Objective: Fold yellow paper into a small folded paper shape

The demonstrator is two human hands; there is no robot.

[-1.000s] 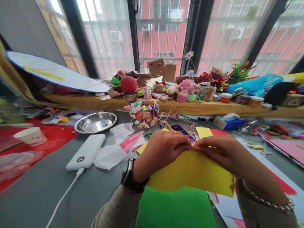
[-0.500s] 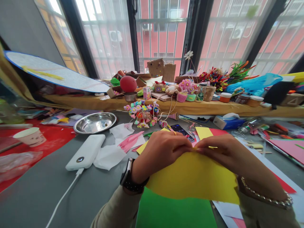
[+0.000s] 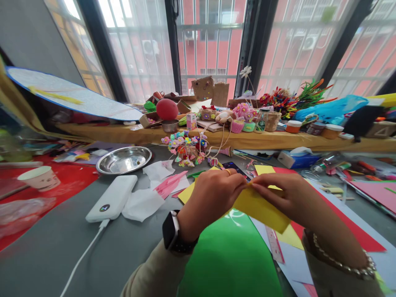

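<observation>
Head camera view, lower centre of the frame: a stiff-looking yellow paper piece (image 3: pixel 264 208) is held up between both hands, over a glossy green sheet (image 3: pixel 229 260). The left hand (image 3: pixel 213 198) turns its back to the camera and its fingertips are mostly hidden; its grip looks narrow, pinched on the paper's upper left end. The right hand (image 3: pixel 280 194) has a narrow grip too, thumb and fingers squeezing the upper edge just beside the left fingertips. Holding so close together probably keeps the thin paper from flexing where the fingers work, while its lower right corner hangs free because nothing supports it there. The bent wrists seem to suit fingertip work.

At the right of the frame, a red paper sheet (image 3: pixel 328 214) lies on white paper (image 3: pixel 293 268), with a pale pink ruler-like strip (image 3: pixel 274 244) near the green sheet; this stock sits within the right hand's reach, perhaps for that reason. A dark-screened phone (image 3: pixel 233 167) lies flat beyond the hands, partly hidden by them. Left of centre, a white power bank (image 3: pixel 113 200) rests on the grey counter (image 3: pixel 55 255), its white cable (image 3: pixel 82 255) trailing to the bottom edge, apparently so that it stays clear of the hands.
</observation>
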